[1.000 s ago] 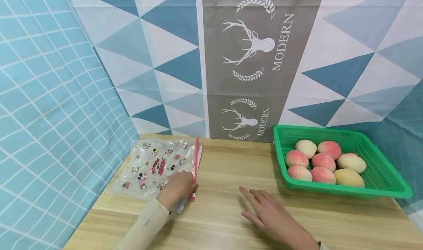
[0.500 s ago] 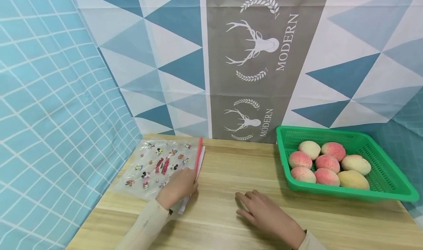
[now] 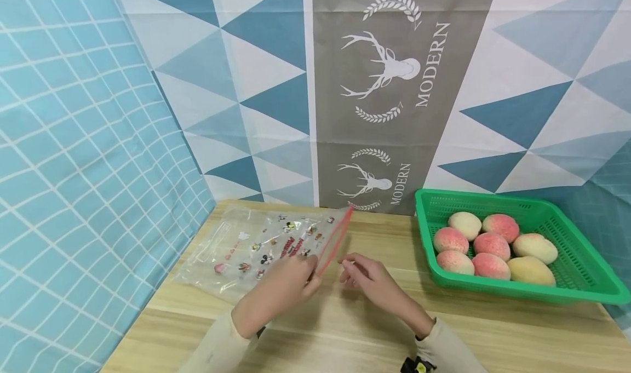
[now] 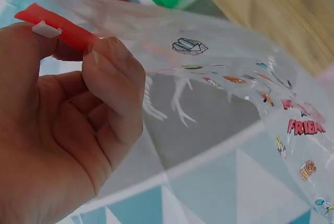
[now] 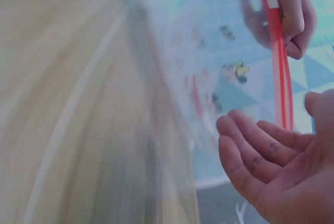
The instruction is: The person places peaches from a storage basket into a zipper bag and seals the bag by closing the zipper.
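Clear bag [image 3: 236,241] pinched by its red strip [image 5: 276,25]

The bag, printed with cartoon figures, spreads over the wooden table [image 3: 340,345] toward ten o'clock from the left hand [image 3: 285,284], whose thumb and fingers pinch the strip near one end (a white tab [image 4: 47,28] sits there). At that hand's three o'clock, the right hand [image 3: 373,282] is just beside the strip, fingers loosely bent. Near its three o'clock, a green basket [image 3: 493,287] holds eight fruits [image 3: 492,246].

We log a small curtained nook, home or studio we can't tell: wood-grain counter [image 3: 355,340], gridded blue cloth [image 3: 89,170] at left, creased backdrop [image 3: 379,124] lettered MODERN behind.
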Tool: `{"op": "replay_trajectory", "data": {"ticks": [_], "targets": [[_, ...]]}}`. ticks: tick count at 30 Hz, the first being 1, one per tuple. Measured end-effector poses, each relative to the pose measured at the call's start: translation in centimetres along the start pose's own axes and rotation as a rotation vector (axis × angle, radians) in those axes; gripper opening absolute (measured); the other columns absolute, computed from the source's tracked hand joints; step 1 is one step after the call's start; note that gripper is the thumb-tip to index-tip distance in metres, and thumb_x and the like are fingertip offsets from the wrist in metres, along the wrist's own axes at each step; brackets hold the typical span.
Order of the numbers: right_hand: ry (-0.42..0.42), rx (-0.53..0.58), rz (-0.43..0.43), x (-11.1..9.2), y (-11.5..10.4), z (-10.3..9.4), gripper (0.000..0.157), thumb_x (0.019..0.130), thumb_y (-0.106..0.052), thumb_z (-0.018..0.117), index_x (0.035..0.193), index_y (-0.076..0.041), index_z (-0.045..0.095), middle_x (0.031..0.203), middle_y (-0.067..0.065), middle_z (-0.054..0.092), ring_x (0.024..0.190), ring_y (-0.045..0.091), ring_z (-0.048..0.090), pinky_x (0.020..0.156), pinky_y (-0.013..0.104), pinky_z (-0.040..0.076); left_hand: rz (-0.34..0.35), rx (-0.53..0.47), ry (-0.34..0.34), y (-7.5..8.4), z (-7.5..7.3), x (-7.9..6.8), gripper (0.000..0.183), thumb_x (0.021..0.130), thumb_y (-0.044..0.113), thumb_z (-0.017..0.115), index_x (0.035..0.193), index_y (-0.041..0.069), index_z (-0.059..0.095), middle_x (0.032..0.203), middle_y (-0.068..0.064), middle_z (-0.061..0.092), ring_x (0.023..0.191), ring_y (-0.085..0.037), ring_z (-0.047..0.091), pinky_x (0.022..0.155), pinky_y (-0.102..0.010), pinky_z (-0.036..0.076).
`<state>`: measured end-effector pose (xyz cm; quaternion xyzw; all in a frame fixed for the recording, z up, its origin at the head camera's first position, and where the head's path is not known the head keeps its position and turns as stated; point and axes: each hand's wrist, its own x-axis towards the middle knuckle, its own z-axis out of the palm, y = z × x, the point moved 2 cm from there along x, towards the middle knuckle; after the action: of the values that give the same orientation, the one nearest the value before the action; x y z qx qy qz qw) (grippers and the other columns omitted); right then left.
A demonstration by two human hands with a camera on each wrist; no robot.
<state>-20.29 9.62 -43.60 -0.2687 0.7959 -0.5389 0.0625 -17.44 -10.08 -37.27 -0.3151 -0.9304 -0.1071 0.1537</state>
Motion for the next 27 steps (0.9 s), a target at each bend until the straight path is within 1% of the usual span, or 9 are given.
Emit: {"op": "replay_trajectory", "data": {"ticks": [2, 4, 8, 10, 13, 17, 20, 23, 27], "targets": [[-0.001, 0.171, 0.042, 0.2, -0.5, 0.2, 0.035, 0.094, -0.034, 0.04, 0.107, -0.007, 0.057, 0.084, 0.02, 0.063, 0.073, 0.034, 0.062, 0.067, 0.043, 0.051, 0.034, -0.008, 0.01, 0.9, -0.2, -0.3, 0.019, 0.076, 0.019, 0.051, 0.062, 0.02, 0.037, 0.05, 0.011, 0.029, 0.043, 0.0, 0.024, 0.035, -0.016, 0.022], [-0.012, 0.285, 0.08, 0.3, -1.1, 0.5, 0.034, 0.094, -0.029, 0.043, 0.103, 0.0, 0.058, 0.083, 0.027, 0.061, 0.071, 0.04, 0.06, 0.065, 0.049, 0.049, 0.054, 0.003, 0.012, 1.6, -0.3, -0.5, 0.019, 0.075, 0.02, 0.051, 0.062, 0.02, 0.037, 0.05, 0.011, 0.03, 0.044, -0.001, 0.024, 0.035, -0.016, 0.022], [-0.05, 0.367, 0.111, 0.1, -2.3, 1.0, 0.026, 0.093, -0.013, 0.046, 0.096, 0.01, 0.056, 0.081, 0.033, 0.058, 0.068, 0.047, 0.057, 0.064, 0.054, 0.047, -0.014, 0.086, -0.02, 2.1, 0.1, -0.9, 0.014, 0.077, 0.023, 0.055, 0.066, 0.016, 0.047, 0.05, 0.007, 0.035, 0.041, -0.005, 0.028, 0.034, -0.019, 0.024], [-0.064, 0.336, 0.103, -0.1, -2.6, 1.3, 0.021, 0.093, -0.007, 0.044, 0.093, 0.011, 0.055, 0.078, 0.031, 0.059, 0.066, 0.046, 0.057, 0.062, 0.053, 0.048, -0.065, 0.152, -0.047, 2.1, 0.8, -0.8, 0.014, 0.08, 0.026, 0.054, 0.076, 0.012, 0.055, 0.049, 0.005, 0.038, 0.039, -0.007, 0.031, 0.032, -0.02, 0.024], [-0.109, 0.245, 0.074, -0.5, -2.5, 2.0, 0.018, 0.091, -0.003, 0.044, 0.086, 0.01, 0.055, 0.073, 0.025, 0.06, 0.064, 0.042, 0.059, 0.059, 0.049, 0.05, -0.121, 0.214, -0.064, 1.8, 1.8, -0.4, 0.021, 0.083, 0.029, 0.052, 0.085, 0.01, 0.057, 0.049, 0.004, 0.038, 0.037, -0.009, 0.033, 0.03, -0.022, 0.023], [-0.13, 0.148, 0.049, -0.6, -1.3, 2.7, 0.02, 0.092, -0.005, 0.043, 0.079, 0.005, 0.056, 0.067, 0.017, 0.061, 0.06, 0.034, 0.06, 0.054, 0.043, 0.051, -0.15, 0.135, -0.04, 0.7, 1.9, 0.7, 0.021, 0.084, 0.024, 0.05, 0.064, 0.016, 0.048, 0.046, 0.006, 0.033, 0.037, -0.007, 0.03, 0.031, -0.022, 0.024], [-0.028, 0.091, 0.101, -0.5, -0.4, 2.5, 0.024, 0.092, -0.01, 0.043, 0.074, -0.002, 0.056, 0.061, 0.011, 0.06, 0.053, 0.026, 0.06, 0.048, 0.039, 0.05, -0.151, 0.086, 0.024, -0.5, 1.0, 1.3, 0.03, 0.082, 0.019, 0.048, 0.054, 0.02, 0.038, 0.044, 0.009, 0.029, 0.038, -0.004, 0.027, 0.033, -0.021, 0.025], [0.103, 0.035, 0.17, -0.5, -0.2, 1.7, 0.026, 0.09, -0.012, 0.042, 0.071, -0.006, 0.057, 0.053, 0.008, 0.058, 0.047, 0.023, 0.058, 0.041, 0.036, 0.047, -0.136, 0.056, 0.122, -1.4, -0.6, 1.7, 0.031, 0.082, 0.017, 0.049, 0.054, 0.022, 0.036, 0.044, 0.011, 0.028, 0.039, -0.002, 0.026, 0.035, -0.019, 0.024], [0.189, 0.002, 0.227, -0.7, -0.2, 0.4, 0.024, 0.088, -0.013, 0.043, 0.071, -0.005, 0.058, 0.05, 0.01, 0.056, 0.045, 0.026, 0.058, 0.039, 0.033, 0.046, -0.133, 0.041, 0.207, -1.8, -2.9, 1.8, 0.031, 0.083, 0.016, 0.046, 0.054, 0.022, 0.037, 0.043, 0.01, 0.027, 0.037, -0.001, 0.024, 0.036, -0.019, 0.02]]}}
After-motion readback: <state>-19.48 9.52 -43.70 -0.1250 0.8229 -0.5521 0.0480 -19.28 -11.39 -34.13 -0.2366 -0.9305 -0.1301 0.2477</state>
